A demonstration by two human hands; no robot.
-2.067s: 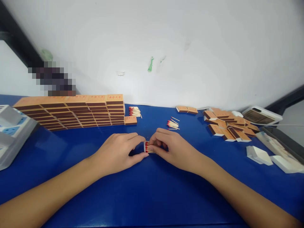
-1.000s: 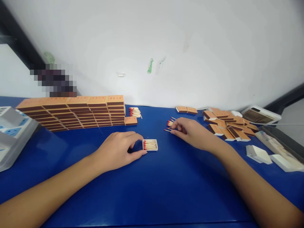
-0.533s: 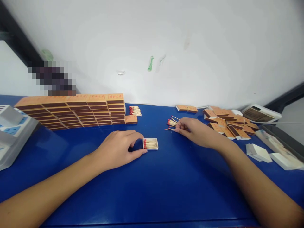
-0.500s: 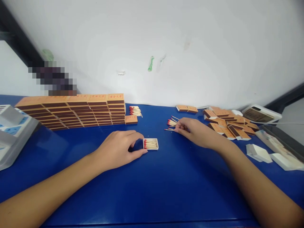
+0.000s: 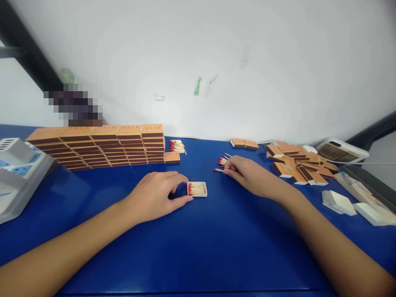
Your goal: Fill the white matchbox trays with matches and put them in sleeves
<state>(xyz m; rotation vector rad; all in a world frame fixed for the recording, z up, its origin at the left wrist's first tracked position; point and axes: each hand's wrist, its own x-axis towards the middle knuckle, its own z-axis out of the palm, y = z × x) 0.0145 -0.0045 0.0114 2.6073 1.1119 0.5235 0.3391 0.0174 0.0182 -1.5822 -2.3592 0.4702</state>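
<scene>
A small white matchbox tray [image 5: 201,195] lies on the blue table with red-headed matches [image 5: 197,189] lined up in it. The thumb and index finger of my left hand [image 5: 157,192] grip its left end. Farther right, my right hand [image 5: 243,171] pinches a single match [image 5: 218,170] at the tabletop, its red head pointing left. Just behind those fingertips is a small pile of loose matches [image 5: 222,160], partly hidden by the hand.
Stacked matchboxes [image 5: 102,144] form a wall at the left, with a single matchbox [image 5: 172,157] at its end. Another match pile [image 5: 177,146] lies behind that. Scattered matchboxes [image 5: 300,161], white trays [image 5: 338,202] and a white device [image 5: 342,150] occupy the right. A power strip [image 5: 18,177] stands far left.
My right hand has shifted slightly left over the loose pile, its fingertips now closed on the match. My left hand stays at the tray. The whole view has moved slightly.
</scene>
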